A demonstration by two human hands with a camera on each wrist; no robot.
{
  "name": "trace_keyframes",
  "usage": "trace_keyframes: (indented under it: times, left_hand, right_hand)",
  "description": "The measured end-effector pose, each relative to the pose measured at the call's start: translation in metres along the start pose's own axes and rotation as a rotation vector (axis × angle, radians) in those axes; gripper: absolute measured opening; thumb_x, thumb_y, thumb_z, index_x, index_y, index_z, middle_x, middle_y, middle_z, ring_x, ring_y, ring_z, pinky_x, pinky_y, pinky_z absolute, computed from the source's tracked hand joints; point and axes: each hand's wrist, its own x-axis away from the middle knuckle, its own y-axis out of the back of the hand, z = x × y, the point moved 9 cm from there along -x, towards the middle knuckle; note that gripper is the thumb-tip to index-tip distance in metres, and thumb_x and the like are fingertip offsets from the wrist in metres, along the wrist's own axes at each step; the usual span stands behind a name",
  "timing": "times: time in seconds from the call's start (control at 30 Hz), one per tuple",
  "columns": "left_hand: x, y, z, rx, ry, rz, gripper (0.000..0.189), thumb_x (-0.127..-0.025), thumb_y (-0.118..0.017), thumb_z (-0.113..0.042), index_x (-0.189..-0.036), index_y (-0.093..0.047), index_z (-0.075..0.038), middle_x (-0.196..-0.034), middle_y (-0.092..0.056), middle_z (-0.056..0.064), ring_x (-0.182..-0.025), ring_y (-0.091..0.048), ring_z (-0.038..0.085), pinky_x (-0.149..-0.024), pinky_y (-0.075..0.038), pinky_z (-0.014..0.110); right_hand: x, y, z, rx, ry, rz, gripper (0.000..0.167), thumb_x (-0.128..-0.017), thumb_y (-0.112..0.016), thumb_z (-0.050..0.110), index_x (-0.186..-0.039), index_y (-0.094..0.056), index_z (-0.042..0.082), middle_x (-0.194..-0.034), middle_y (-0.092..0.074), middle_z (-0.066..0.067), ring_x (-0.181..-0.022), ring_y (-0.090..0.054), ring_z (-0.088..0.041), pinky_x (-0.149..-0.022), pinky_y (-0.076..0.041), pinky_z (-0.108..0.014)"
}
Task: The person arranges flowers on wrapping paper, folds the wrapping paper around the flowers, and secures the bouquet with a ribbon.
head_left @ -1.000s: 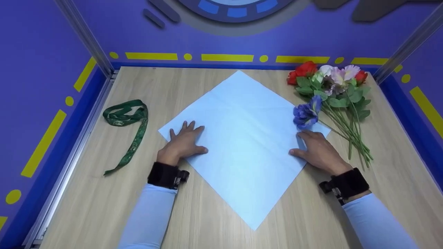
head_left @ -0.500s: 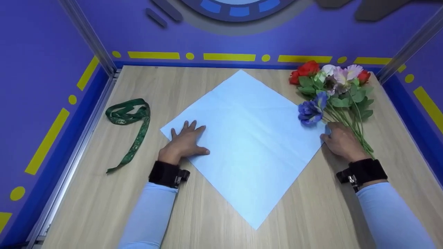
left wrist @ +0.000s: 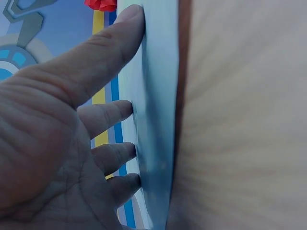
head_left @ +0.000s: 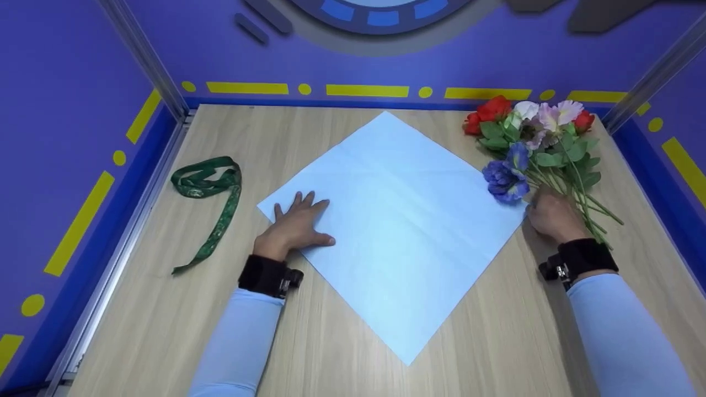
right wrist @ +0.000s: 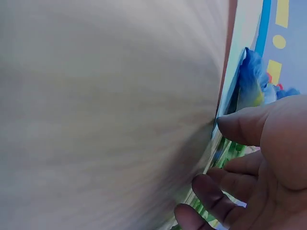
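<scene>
A light-blue sheet (head_left: 386, 231) lies on the table as a diamond, one corner towards me. My left hand (head_left: 295, 229) rests on its left part with fingers spread; in the left wrist view the fingertips (left wrist: 127, 151) touch the sheet. My right hand (head_left: 554, 215) is low at the sheet's right corner, beside the stems (head_left: 606, 212) of the artificial flowers. In the right wrist view its thumb and loosely bent fingers (right wrist: 208, 189) stand apart, close to stems and leaves, with no clear hold. A blue flower (head_left: 504, 176) lies just beyond that hand, over the sheet's edge.
Red, white and pink flowers (head_left: 557, 116) with green leaves lie at the back right. On the left lies a green ribbon (head_left: 220, 218), loosely looped with one trailing end. Purple-blue panels (head_left: 358, 66) enclose the wooden table (head_left: 309, 342) at the back and sides.
My right hand has moved right from the sheet to its right corner and the stems. The blue flower has shifted right and some stems have swung outward. My left hand stays put.
</scene>
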Motion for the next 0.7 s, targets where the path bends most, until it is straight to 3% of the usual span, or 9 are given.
trace_keyframes:
  times: [0.03,0.13,0.23,0.27,0.47,0.7]
  left_hand:
    - [0.0,0.0,0.0,-0.001,0.0,0.001,0.096,-0.09,-0.081,-0.049,-0.167,-0.033,-0.017,-0.177,-0.011,0.019,-0.163,0.002,0.043,-0.12,0.006,0.079]
    - [-0.001,0.0,0.0,-0.002,-0.001,0.004,0.096,-0.091,-0.081,-0.049,-0.167,-0.033,-0.017,-0.176,-0.011,0.019,-0.163,0.002,0.043,-0.12,0.006,0.079]
    - [-0.002,-0.001,-0.001,-0.006,-0.004,0.006,0.096,-0.091,-0.081,-0.049,-0.167,-0.032,-0.016,-0.176,-0.011,0.019,-0.163,0.002,0.043,-0.12,0.006,0.079]
    - [-0.002,-0.001,-0.001,-0.006,-0.004,0.006,0.096,-0.091,-0.081,-0.049,-0.167,-0.032,-0.016,-0.176,-0.011,0.019,-0.163,0.002,0.043,-0.12,0.006,0.079]
    - [-0.002,-0.001,-0.001,-0.002,0.003,0.009,0.096,-0.09,-0.081,-0.048,-0.167,-0.033,-0.016,-0.176,-0.011,0.019,-0.163,0.002,0.043,-0.12,0.006,0.079]
    - [-0.001,0.0,-0.002,0.003,0.006,0.004,0.096,-0.089,-0.082,-0.046,-0.166,-0.035,-0.016,-0.176,-0.013,0.02,-0.163,0.001,0.044,-0.12,0.006,0.08]
  right_hand:
    - [0.0,0.003,-0.002,0.003,-0.014,-0.024,0.037,-0.107,-0.045,0.02,-0.122,-0.053,-0.013,-0.114,-0.059,-0.042,-0.11,-0.054,-0.064,-0.093,-0.044,-0.07]
    - [0.003,0.017,-0.012,-0.001,-0.084,-0.138,0.034,-0.105,-0.045,0.02,-0.11,-0.062,-0.01,-0.103,-0.063,-0.041,-0.091,-0.062,-0.06,-0.067,-0.05,-0.063]
    - [0.008,0.026,-0.024,0.009,-0.143,-0.211,0.03,-0.102,-0.045,0.014,-0.099,-0.061,-0.011,-0.095,-0.06,-0.044,-0.083,-0.061,-0.062,-0.057,-0.048,-0.062]
    - [0.01,0.027,-0.028,0.015,-0.163,-0.216,0.029,-0.101,-0.043,0.012,-0.095,-0.059,-0.011,-0.093,-0.058,-0.044,-0.082,-0.061,-0.062,-0.056,-0.048,-0.062]
    - [0.01,0.023,-0.045,0.039,-0.23,-0.141,0.036,-0.095,-0.041,0.01,-0.101,-0.059,-0.021,-0.103,-0.051,-0.046,-0.088,-0.058,-0.064,-0.058,-0.05,-0.063]
    - [0.002,0.027,-0.047,0.079,-0.192,-0.13,0.031,-0.095,-0.049,0.013,-0.084,-0.062,-0.014,-0.09,-0.058,-0.041,-0.081,-0.062,-0.06,-0.059,-0.052,-0.062]
